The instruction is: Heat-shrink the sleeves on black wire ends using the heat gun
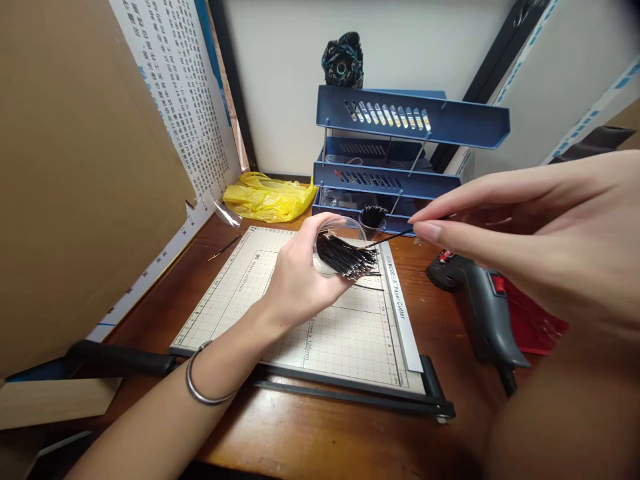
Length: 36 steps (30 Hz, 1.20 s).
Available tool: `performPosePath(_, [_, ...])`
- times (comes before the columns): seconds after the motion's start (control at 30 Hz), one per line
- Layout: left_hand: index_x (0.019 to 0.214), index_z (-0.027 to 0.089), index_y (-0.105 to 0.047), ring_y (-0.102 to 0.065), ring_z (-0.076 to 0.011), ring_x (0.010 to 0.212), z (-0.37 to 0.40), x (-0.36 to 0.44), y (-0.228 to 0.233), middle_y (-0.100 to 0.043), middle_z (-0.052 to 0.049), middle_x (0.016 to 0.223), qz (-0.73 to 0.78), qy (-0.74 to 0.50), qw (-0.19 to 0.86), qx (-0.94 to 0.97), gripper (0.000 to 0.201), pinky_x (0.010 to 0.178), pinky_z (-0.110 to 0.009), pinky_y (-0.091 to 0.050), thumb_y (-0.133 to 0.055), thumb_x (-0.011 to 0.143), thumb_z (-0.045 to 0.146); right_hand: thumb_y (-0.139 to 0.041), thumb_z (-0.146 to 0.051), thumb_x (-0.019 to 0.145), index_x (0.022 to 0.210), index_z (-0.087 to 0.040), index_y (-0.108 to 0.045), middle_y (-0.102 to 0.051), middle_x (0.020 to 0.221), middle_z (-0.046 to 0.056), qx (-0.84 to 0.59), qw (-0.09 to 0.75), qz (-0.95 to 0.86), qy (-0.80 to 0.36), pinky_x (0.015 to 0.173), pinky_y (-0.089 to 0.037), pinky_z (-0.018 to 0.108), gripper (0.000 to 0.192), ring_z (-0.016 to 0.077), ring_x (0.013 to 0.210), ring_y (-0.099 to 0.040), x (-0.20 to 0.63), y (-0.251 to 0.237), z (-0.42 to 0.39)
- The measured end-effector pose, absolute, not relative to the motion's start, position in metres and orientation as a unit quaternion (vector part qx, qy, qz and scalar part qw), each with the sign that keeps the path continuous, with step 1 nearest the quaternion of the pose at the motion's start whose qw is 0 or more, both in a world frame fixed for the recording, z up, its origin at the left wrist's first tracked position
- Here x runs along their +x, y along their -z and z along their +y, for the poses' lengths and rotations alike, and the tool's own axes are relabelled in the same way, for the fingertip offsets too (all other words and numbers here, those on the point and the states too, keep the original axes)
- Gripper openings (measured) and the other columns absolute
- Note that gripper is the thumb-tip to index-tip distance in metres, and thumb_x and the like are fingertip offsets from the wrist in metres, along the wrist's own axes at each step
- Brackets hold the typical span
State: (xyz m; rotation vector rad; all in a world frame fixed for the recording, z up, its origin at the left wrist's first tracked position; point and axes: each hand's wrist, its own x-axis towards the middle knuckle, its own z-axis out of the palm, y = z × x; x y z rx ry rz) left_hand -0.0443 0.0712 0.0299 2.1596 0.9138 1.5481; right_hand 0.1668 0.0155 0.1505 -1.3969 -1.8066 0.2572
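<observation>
My left hand (305, 273) is wrapped round a clear plastic cup (353, 230), tilted with its mouth to the right above the paper cutter (240, 293). A dense bundle of thin black wires (345, 257) with shiny tips fills the cup. Between thumb and forefinger, my right hand (520, 227) pinches one black wire (393, 237), whose far end reaches the bundle's tips. A loose black wire (371, 288) shows just below the cup, over the cutter board. Behind the cup stands a second clear cup (373, 230) with more black wires.
A blue tiered tray (390, 177) stands at the back, a dark patterned object (343, 60) on top. Left of it lies a yellow plastic bag (270, 197). The glue gun (480, 307) rests at right, beside a red packet (535, 320). The cutter's black handle (125, 359) sticks out left.
</observation>
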Motion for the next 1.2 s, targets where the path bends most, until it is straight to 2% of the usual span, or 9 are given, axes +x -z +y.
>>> performPosePath(0.07, [0.128,0.024,-0.054,-0.067,-0.0259,0.120,0.071,-0.044,-0.030,-0.069,-0.008,0.129,0.319,-0.544,0.176,0.756,0.067,0.108,-0.044,-0.054,-0.090,0.072,0.031,-0.081,-0.037,0.080,0.083,-0.025,-0.083,-0.069,0.060,0.001,-0.546,0.387,-0.737,-0.094,0.045,-0.043,0.031,0.013,0.0176,0.053,-0.061,0.161,-0.151,0.017])
performPosePath(0.2, [0.128,0.025,-0.054,-0.068,-0.0256,0.120,0.070,-0.043,-0.030,-0.069,-0.008,0.129,0.321,-0.548,0.200,0.746,0.067,0.108,-0.044,-0.055,-0.091,0.072,0.036,-0.073,-0.039,0.085,0.085,-0.028,-0.084,-0.073,0.067,0.000,-0.529,0.358,-0.760,-0.123,0.056,-0.052,0.032,0.015,0.0185,0.059,-0.065,0.157,-0.151,0.023])
performPosePath(0.33, [0.127,0.026,-0.053,-0.067,-0.0249,0.121,0.068,-0.042,-0.031,-0.068,-0.008,0.130,0.343,-0.550,0.199,0.735,0.063,0.107,-0.044,-0.056,-0.089,0.076,0.035,-0.065,-0.039,0.088,0.083,-0.031,-0.083,-0.069,0.060,-0.001,-0.540,0.305,-0.779,-0.093,0.051,-0.048,0.032,0.020,0.0178,0.054,-0.060,0.160,-0.149,0.027])
performPosePath(0.43, [0.125,0.026,-0.054,-0.067,-0.0251,0.120,0.068,-0.041,-0.031,-0.068,-0.008,0.129,0.364,-0.562,0.174,0.722,0.060,0.106,-0.044,-0.056,-0.088,0.076,0.037,-0.064,-0.033,0.087,0.077,-0.026,-0.082,-0.062,0.051,0.000,-0.564,0.279,-0.775,-0.050,0.047,-0.041,0.032,0.022,0.0160,0.048,-0.054,0.157,-0.147,0.027])
performPosePath(0.53, [0.124,0.026,-0.055,-0.067,-0.0250,0.121,0.069,-0.041,-0.032,-0.069,-0.007,0.128,0.374,-0.567,0.152,0.718,0.059,0.107,-0.043,-0.056,-0.088,0.076,0.036,-0.068,-0.027,0.082,0.070,-0.023,-0.081,-0.058,0.047,0.000,-0.568,0.287,-0.770,-0.042,0.047,-0.037,0.032,0.018,0.0144,0.046,-0.050,0.150,-0.145,0.029])
performPosePath(0.7, [0.124,0.027,-0.055,-0.067,-0.0251,0.120,0.070,-0.041,-0.031,-0.069,-0.006,0.127,0.388,-0.567,0.138,0.714,0.060,0.108,-0.044,-0.054,-0.089,0.075,0.034,-0.072,-0.027,0.080,0.064,-0.023,-0.075,-0.064,0.054,0.001,-0.562,0.317,-0.764,0.010,0.060,-0.045,0.037,0.017,0.0144,0.048,-0.051,0.141,-0.147,0.027])
performPosePath(0.9, [0.124,0.025,-0.054,-0.067,-0.0242,0.119,0.070,-0.042,-0.031,-0.069,-0.006,0.127,0.388,-0.573,0.137,0.709,0.061,0.106,-0.043,-0.055,-0.089,0.074,0.034,-0.070,-0.032,0.084,0.074,-0.025,-0.080,-0.060,0.051,0.004,-0.548,0.351,-0.757,0.058,0.059,-0.042,0.038,0.017,0.0231,0.058,-0.060,0.138,-0.153,0.017])
performPosePath(1.07, [0.123,0.026,-0.053,-0.067,-0.0245,0.120,0.070,-0.041,-0.030,-0.069,-0.006,0.127,0.386,-0.572,0.139,0.710,0.058,0.106,-0.044,-0.055,-0.087,0.077,0.033,-0.065,-0.034,0.089,0.079,-0.024,-0.081,-0.067,0.062,0.005,-0.527,0.319,-0.788,0.013,0.064,-0.045,0.038,0.022,0.0210,0.059,-0.060,0.132,-0.144,0.027])
performPosePath(1.2, [0.123,0.026,-0.053,-0.067,-0.0239,0.121,0.071,-0.040,-0.029,-0.069,-0.006,0.127,0.377,-0.578,0.140,0.710,0.058,0.108,-0.044,-0.054,-0.087,0.076,0.033,-0.064,-0.040,0.088,0.080,-0.024,-0.081,-0.062,0.059,0.004,-0.542,0.321,-0.777,0.025,0.065,-0.044,0.036,0.025,0.0222,0.066,-0.062,0.129,-0.136,0.037])
